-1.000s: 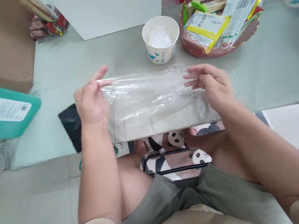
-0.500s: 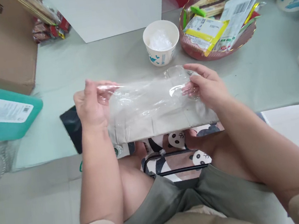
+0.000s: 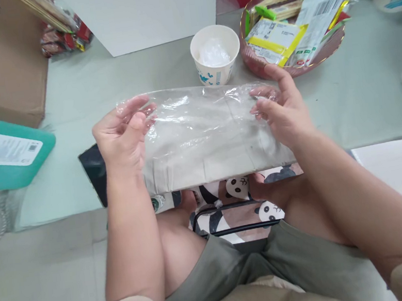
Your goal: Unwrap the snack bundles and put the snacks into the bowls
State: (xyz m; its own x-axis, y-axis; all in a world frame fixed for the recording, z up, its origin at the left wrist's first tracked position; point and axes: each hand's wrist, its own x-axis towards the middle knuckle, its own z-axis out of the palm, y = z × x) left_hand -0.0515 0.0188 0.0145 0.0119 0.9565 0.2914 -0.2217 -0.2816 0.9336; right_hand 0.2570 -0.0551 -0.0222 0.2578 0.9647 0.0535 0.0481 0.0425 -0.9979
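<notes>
A sheet of clear plastic film (image 3: 197, 117) is stretched between my two hands above the table's near edge. My left hand (image 3: 121, 131) grips its left end, thumb against the bent fingers. The right end is pinched in my right hand (image 3: 283, 106), whose index finger points up and away from the others. Just beyond the film stands a white paper cup (image 3: 215, 73) with blue prints and crumpled clear plastic inside. Whether the film is a single sheet or a flat bag, I cannot tell.
A pink bowl (image 3: 260, 65) of packaged snacks stands at the back right. On the left are a green jug (image 3: 44, 145), a cardboard box (image 3: 4, 72) and a dark flat object (image 3: 93, 171) partly behind my left wrist. A white panel (image 3: 155, 14) stands at the back.
The film has spread out wider and flatter, its far edge now higher in view. My left fingers have turned inward, and my right index finger has lifted off.
</notes>
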